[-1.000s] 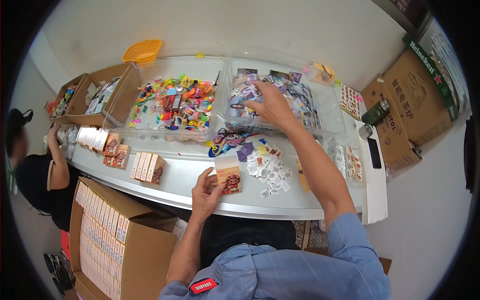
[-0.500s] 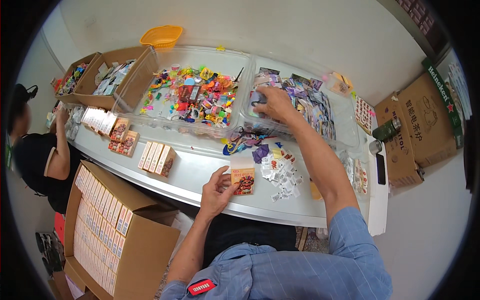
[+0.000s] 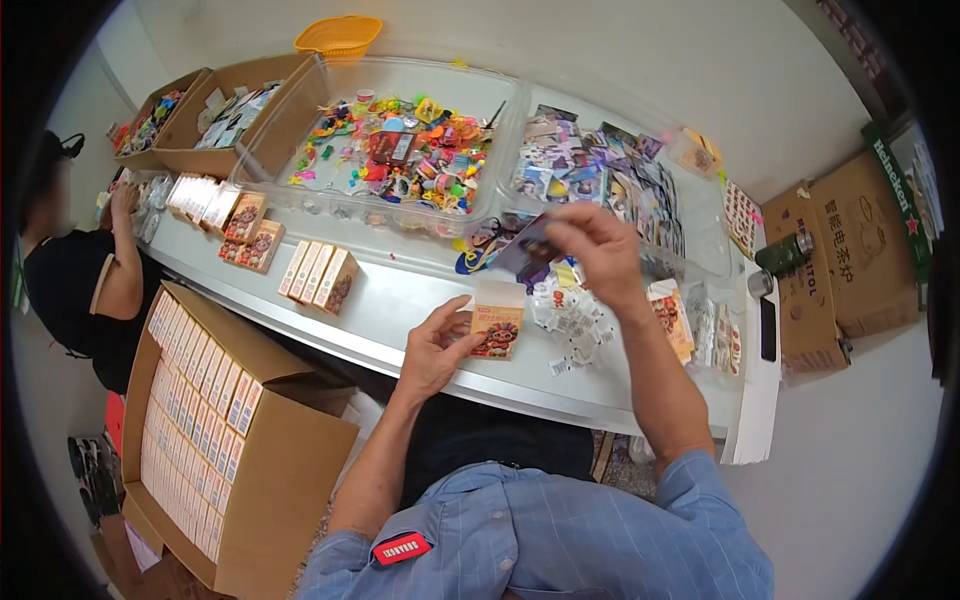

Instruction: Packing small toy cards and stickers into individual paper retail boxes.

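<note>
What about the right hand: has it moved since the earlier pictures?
Yes: judged against the clear bin, the right hand has come from above the cards toward the bin's near edge, closer to the small open box.

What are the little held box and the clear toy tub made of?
The little box in the left hand looks like printed card: its pale flap stands open. The toy tub is probably glossy plastic: things show through its walls.
</note>
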Action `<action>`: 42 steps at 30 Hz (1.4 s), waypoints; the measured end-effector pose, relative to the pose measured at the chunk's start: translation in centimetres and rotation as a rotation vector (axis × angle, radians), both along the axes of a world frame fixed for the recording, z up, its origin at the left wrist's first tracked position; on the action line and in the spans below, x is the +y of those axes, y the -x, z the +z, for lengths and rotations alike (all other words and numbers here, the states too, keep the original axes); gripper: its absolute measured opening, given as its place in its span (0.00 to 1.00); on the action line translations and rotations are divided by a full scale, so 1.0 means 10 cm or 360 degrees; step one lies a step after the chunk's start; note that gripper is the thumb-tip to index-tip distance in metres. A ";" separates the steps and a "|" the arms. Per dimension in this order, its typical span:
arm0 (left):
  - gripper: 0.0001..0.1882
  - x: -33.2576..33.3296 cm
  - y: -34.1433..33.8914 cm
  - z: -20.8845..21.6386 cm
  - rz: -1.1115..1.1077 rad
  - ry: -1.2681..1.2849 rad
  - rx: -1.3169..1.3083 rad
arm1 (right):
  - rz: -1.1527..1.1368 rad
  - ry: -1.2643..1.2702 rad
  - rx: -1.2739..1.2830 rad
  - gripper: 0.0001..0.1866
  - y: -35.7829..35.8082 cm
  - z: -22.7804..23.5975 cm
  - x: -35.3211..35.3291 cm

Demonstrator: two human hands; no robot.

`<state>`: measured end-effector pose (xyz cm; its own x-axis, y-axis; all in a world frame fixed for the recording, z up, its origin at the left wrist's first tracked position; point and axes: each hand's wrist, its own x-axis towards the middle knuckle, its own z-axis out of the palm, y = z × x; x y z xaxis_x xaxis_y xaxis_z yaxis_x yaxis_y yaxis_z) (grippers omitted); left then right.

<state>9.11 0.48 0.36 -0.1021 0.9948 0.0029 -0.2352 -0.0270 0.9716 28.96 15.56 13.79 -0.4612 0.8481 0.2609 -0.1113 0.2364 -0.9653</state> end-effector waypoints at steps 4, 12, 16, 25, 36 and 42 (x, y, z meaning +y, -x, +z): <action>0.32 0.00 0.00 0.01 -0.0003 0.0006 -0.0026 | 0.0040 -0.0199 -0.0176 0.07 0.02 -0.29 -0.17; 0.32 -0.01 -0.01 -0.02 -0.0048 -0.0042 0.0072 | 0.0003 -0.0361 -0.0621 0.12 -0.03 -0.40 -0.30; 0.32 -0.02 0.01 -0.05 -0.0031 -0.0089 0.0066 | -0.0079 -0.0975 -0.0786 0.11 -0.06 -0.43 -0.40; 0.34 -0.01 0.00 0.00 -0.0013 -0.0032 0.0069 | -0.0507 -0.0582 -0.1290 0.16 -0.73 -0.81 -0.02; 0.34 0.00 0.00 -0.06 -0.0010 -0.0049 0.0075 | -0.0119 -0.0769 -0.1514 0.17 -0.72 -0.99 0.17; 0.34 0.00 0.00 0.01 -0.0011 -0.0038 0.0100 | -0.0243 -0.0616 -0.1337 0.13 -0.72 -0.96 0.07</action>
